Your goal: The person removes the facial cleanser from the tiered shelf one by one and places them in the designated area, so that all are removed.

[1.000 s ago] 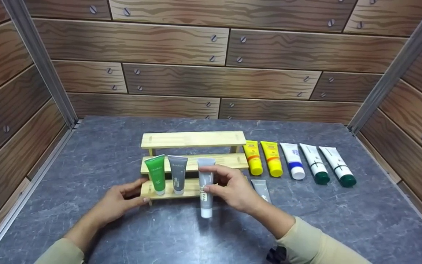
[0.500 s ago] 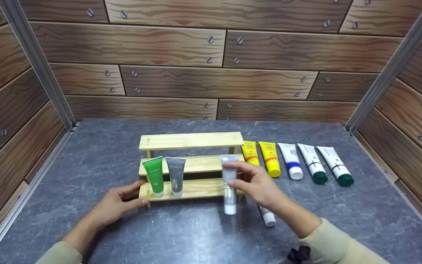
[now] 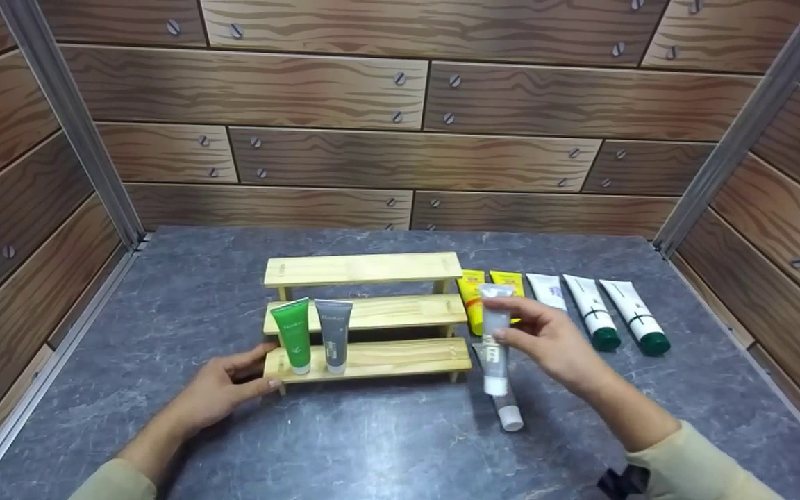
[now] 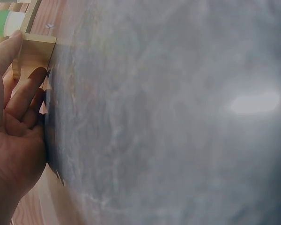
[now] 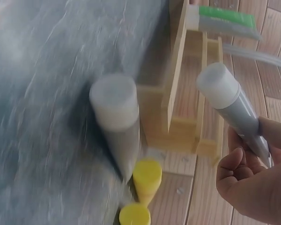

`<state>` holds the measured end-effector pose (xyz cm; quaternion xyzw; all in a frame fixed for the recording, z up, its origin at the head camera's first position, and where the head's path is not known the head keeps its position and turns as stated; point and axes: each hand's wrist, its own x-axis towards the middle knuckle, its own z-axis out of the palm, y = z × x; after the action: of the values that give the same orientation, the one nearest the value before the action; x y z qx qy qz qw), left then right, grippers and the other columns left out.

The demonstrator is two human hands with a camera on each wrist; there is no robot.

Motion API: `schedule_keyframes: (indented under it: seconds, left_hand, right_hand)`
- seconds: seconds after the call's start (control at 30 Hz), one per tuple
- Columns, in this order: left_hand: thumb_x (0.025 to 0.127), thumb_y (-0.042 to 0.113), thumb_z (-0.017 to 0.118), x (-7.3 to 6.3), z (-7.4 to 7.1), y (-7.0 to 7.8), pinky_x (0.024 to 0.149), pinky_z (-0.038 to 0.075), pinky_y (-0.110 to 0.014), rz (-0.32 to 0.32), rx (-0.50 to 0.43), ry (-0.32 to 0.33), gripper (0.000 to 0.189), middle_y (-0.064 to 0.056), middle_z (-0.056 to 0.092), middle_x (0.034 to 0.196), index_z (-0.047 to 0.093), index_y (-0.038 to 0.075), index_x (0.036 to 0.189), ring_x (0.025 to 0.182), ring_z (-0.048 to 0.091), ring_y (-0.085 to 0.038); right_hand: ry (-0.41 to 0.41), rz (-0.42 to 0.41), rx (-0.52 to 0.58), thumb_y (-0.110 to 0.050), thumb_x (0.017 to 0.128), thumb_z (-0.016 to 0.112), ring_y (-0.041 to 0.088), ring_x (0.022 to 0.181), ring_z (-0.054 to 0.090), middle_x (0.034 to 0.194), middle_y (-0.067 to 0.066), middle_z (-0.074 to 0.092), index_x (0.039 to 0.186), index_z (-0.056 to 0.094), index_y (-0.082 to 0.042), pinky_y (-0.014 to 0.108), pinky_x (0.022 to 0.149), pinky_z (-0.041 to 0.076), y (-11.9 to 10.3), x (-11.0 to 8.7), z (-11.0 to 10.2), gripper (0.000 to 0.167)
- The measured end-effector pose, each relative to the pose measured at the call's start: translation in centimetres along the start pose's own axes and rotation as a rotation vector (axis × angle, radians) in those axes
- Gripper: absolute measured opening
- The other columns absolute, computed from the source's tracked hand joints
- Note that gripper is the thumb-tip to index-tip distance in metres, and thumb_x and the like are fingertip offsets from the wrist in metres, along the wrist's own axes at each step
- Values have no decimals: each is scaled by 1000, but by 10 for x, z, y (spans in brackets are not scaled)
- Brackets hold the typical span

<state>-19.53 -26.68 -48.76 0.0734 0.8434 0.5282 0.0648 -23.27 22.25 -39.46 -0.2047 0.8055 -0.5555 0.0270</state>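
Tabletop (image 3: pixel 247 444) below, grey tube (image 3: pixel 495 354) pinched in right hand (image 3: pixel 560 347).

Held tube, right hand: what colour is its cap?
White cap, seen best in the right wrist view.

The right hand (image 3: pixel 558 347) pinches a silver tube (image 3: pixel 494 355); the left hand (image 3: pixel 218 384) holds the rack (image 3: pixel 400 357), where a green tube (image 3: pixel 294 337) and grey tube (image 3: pixel 335 333) stand.

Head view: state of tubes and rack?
Rack: standing, gripped by left hand
Green tube: upright on lowest shelf, cap down
Gray tube beside it: same
Held gray tube: pinched by right hand, cap down
Third gray tube: lying, partly hidden
Yellow tubes: lying, partly hidden
Leftmost white tube: lying, cap hidden
Green-capped tubes: lying, caps on
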Motion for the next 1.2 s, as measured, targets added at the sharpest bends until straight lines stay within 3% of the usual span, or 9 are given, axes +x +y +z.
schedule_keyframes:
  seconds: [0.13, 0.27, 0.4, 0.63, 0.9, 1.2]
  left_hand:
    - [94, 27, 84, 0, 0, 0, 116, 44, -49, 8, -10, -4, 73, -21, 51, 155, 52, 4, 155, 141, 53, -38]
    - [96, 24, 82, 0, 1, 1, 107, 52, -35, 39, -53, -33, 73, -26, 54, 150, 48, -2, 155, 136, 58, -38]
    - [97, 25, 81, 0, 1, 1, 101, 54, -23, 50, -63, -44, 73, -27, 56, 148, 47, -4, 155, 134, 60, -38]
    - [96, 26, 82, -1, 0, 2, 106, 53, -32, 39, -40, -37, 74, -26, 56, 149, 48, -1, 156, 135, 59, -37]
    - [96, 24, 82, 1, 1, 0, 101, 52, -20, 50, -68, -36, 75, -28, 57, 147, 46, -5, 155, 134, 59, -38]
    - [96, 17, 81, 1, 2, 2, 99, 54, -21, 57, -115, -47, 75, -31, 56, 148, 43, -10, 155, 134, 59, -40]
  right_hand:
    - [17, 32, -57, -6, 98, 75, 20, 101, 68, 142, 19, 65, 141, 65, -3, 28, 87, 60, 2, -4, -14, 45]
    - [24, 59, -117, -9, 99, 74, 21, 103, 67, 141, 18, 65, 143, 65, -4, 27, 86, 59, 5, -9, -26, 45]
    - [22, 93, -147, -11, 100, 74, 20, 104, 66, 143, 17, 65, 144, 64, -5, 26, 85, 58, 9, -14, -37, 45]
    - [25, 127, -155, -9, 100, 74, 19, 106, 67, 145, 20, 63, 143, 64, -2, 26, 86, 59, 21, -22, -48, 45]
    - [6, 178, -132, -10, 99, 75, 24, 116, 65, 146, 22, 61, 142, 63, 0, 25, 89, 58, 33, -27, -51, 46]
    - [-24, 242, -170, -17, 100, 74, 23, 116, 61, 148, 17, 61, 143, 64, -3, 27, 89, 55, 45, -30, -56, 46]
